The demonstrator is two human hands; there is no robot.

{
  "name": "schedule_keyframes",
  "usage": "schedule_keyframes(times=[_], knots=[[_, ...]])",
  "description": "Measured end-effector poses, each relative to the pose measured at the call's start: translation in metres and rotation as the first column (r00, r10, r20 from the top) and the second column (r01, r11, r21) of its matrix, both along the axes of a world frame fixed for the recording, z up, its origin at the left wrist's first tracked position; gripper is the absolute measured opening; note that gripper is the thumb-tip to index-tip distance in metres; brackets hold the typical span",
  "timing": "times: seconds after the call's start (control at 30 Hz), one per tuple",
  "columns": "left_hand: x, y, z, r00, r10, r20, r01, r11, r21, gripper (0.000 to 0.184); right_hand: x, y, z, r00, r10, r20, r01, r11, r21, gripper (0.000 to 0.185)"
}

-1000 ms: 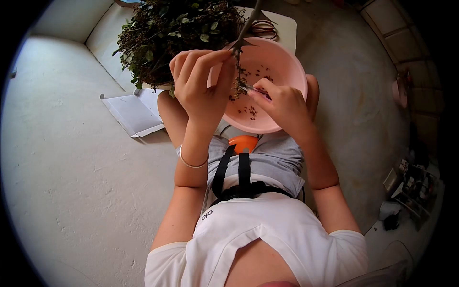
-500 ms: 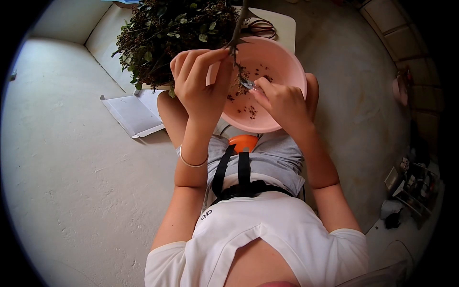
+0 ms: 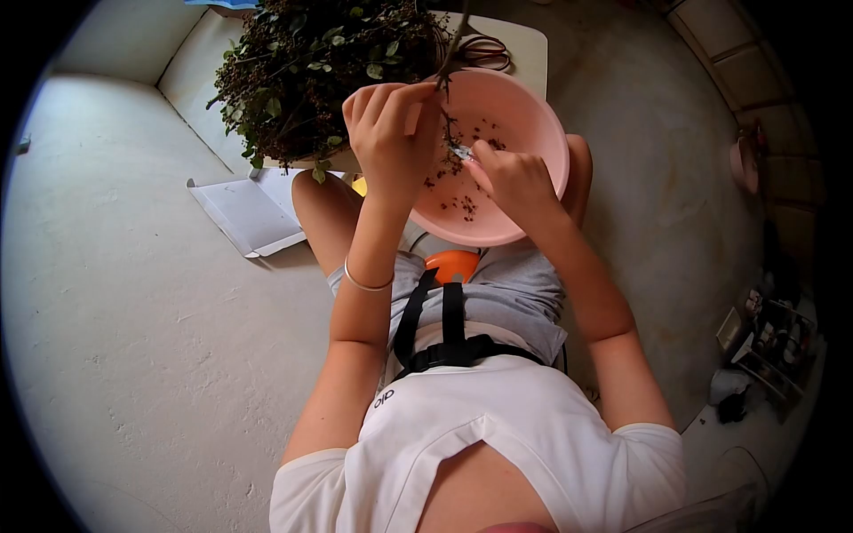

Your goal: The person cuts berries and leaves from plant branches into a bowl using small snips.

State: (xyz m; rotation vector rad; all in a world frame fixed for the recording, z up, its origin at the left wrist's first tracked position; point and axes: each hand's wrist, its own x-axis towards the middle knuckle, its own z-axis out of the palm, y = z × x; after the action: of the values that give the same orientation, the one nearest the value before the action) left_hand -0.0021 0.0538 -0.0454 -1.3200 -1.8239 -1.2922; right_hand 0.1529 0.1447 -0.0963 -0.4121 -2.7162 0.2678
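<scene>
My left hand [image 3: 389, 133] is closed, pinching a thin brown twig [image 3: 450, 64] between thumb and fingertips. The twig hangs down over a pink plastic basin [image 3: 536, 120], its lower end forking into small stems. Closed at the basin's right side, my right hand [image 3: 522, 182] grips a small silver tool that looks like nail clippers [image 3: 461, 153]. Its jaws are against or very near the twig's lower end; contact is too small to confirm. Dark berry-like bits [image 3: 468, 209] lie scattered on the basin floor.
A big heap of leafy, berried branches [image 3: 302, 89] rests behind my left hand. Red-handled scissors [image 3: 484, 53] lie on the pale tabletop [image 3: 524, 44] behind the basin. An opened white box [image 3: 253, 213] is on the floor at left. A cluttered rack [image 3: 777, 342] stands far right.
My left hand has shifted slightly right and up with the twig. The clippers have stayed near the twig's lower end, with my right hand moving only a little.
</scene>
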Motion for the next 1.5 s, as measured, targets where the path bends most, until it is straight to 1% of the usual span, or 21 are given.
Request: schedule_keyframes(times=[0.1, 0.2, 0.27, 0.3, 0.37, 0.4, 0.47, 0.5, 0.57, 0.7, 0.77, 0.8, 0.87, 0.9, 0.97, 1.0, 1.07, 1.1, 1.17, 1.3, 1.5], knots=[[-0.003, 0.001, -0.009, 1.000, 0.020, 0.023, -0.020, 1.000, 0.006, 0.014, -0.001, 0.000, -0.011, 1.000, -0.024, 0.006, 0.024, 0.999, 0.037, 0.021], [-0.003, 0.001, -0.017, 0.998, 0.059, 0.033, -0.059, 0.998, 0.002, 0.013, -0.003, 0.001, -0.026, 0.997, -0.068, -0.032, 0.067, 0.998, -0.021, 0.021], [-0.005, 0.002, -0.025, 0.993, 0.065, 0.099, -0.067, 0.998, 0.016, 0.011, -0.003, 0.002, -0.038, 0.994, -0.092, -0.066, 0.085, 0.991, -0.106, 0.021], [-0.007, 0.001, -0.030, 0.993, 0.064, 0.099, -0.066, 0.998, 0.014, 0.011, -0.003, 0.003, -0.044, 0.993, -0.093, -0.066, 0.086, 0.991, -0.107, 0.021], [-0.016, 0.000, -0.040, 0.981, 0.069, 0.180, -0.070, 0.998, -0.002, 0.012, -0.002, 0.005, -0.055, 0.995, -0.059, -0.083, 0.046, 0.987, -0.151, 0.021], [-0.019, -0.001, -0.041, 0.981, 0.069, 0.180, -0.069, 0.998, -0.004, 0.012, -0.001, 0.006, -0.060, 0.995, -0.060, -0.083, 0.047, 0.987, -0.153, 0.021], [-0.026, -0.003, -0.042, 0.967, 0.053, 0.248, -0.050, 0.999, -0.020, 0.012, 0.001, 0.009, -0.067, 0.994, 0.030, -0.109, -0.049, 0.983, -0.175, 0.021], [-0.026, -0.001, -0.043, 0.967, 0.052, 0.249, -0.049, 0.999, -0.021, 0.012, 0.003, 0.009, -0.067, 0.994, 0.029, -0.108, -0.047, 0.983, -0.176, 0.021], [-0.025, 0.000, -0.044, 0.987, 0.023, 0.156, -0.020, 1.000, -0.023, 0.011, 0.006, 0.010, -0.067, 0.998, -0.004, -0.070, -0.012, 0.975, -0.223, 0.021], [-0.022, 0.001, -0.044, 0.987, 0.036, 0.159, -0.030, 0.999, -0.043, 0.011, 0.008, 0.012, -0.056, 0.998, -0.056, 0.022, 0.060, 0.953, -0.297, 0.022], [-0.023, 0.000, -0.046, 0.985, 0.039, 0.167, -0.033, 0.999, -0.039, 0.011, 0.007, 0.010, -0.054, 0.993, -0.112, -0.025, 0.087, 0.876, -0.474, 0.024], [-0.023, 0.000, -0.045, 0.985, 0.037, 0.168, -0.031, 0.999, -0.040, 0.011, 0.006, 0.010, -0.053, 0.993, -0.114, -0.023, 0.090, 0.876, -0.475, 0.024], [-0.024, -0.001, -0.044, 0.984, 0.045, 0.170, -0.038, 0.998, -0.041, 0.011, 0.002, 0.007, -0.051, 0.989, -0.143, -0.045, 0.078, 0.749, -0.658, 0.026], [-0.024, 0.000, -0.043, 0.984, 0.043, 0.171, -0.037, 0.998, -0.041, 0.011, 0.001, 0.006, -0.050, 0.989, -0.144, -0.045, 0.080, 0.749, -0.658, 0.026], [-0.023, 0.000, -0.041, 0.984, 0.043, 0.173, -0.039, 0.999, -0.026, 0.012, -0.002, 0.003, -0.047, 0.985, -0.160, 0.063, 0.151, 0.637, -0.756, 0.026], [-0.022, 0.000, -0.040, 0.984, 0.044, 0.172, -0.040, 0.999, -0.026, 0.012, -0.004, 0.001, -0.045, 0.985, -0.158, 0.061, 0.149, 0.638, -0.756, 0.026], [-0.021, 0.001, -0.038, 0.986, 0.051, 0.156, -0.049, 0.999, -0.018, 0.012, -0.007, -0.002, -0.043, 0.978, -0.196, 0.074, 0.174, 0.566, -0.805, 0.026], [-0.021, 0.001, -0.037, 0.986, 0.052, 0.156, -0.050, 0.999, -0.019, 0.012, -0.008, -0.003, -0.045, 0.978, -0.194, 0.074, 0.174, 0.566, -0.806, 0.026], [-0.020, 0.001, -0.034, 0.985, 0.047, 0.165, -0.044, 0.999, -0.020, 0.012, -0.010, -0.004, -0.052, 0.975, -0.224, -0.003, 0.127, 0.565, -0.815, 0.024], [-0.019, 0.001, -0.033, 0.985, 0.052, 0.164, -0.050, 0.999, -0.011, 0.012, -0.012, -0.006, -0.054, 0.973, -0.227, -0.029, 0.106, 0.560, -0.822, 0.023], [-0.019, 0.002, -0.030, 0.983, 0.055, 0.175, -0.057, 0.998, 0.002, 0.012, -0.009, -0.007, -0.059, 0.966, -0.254, -0.046, 0.091, 0.499, -0.862, 0.023]])
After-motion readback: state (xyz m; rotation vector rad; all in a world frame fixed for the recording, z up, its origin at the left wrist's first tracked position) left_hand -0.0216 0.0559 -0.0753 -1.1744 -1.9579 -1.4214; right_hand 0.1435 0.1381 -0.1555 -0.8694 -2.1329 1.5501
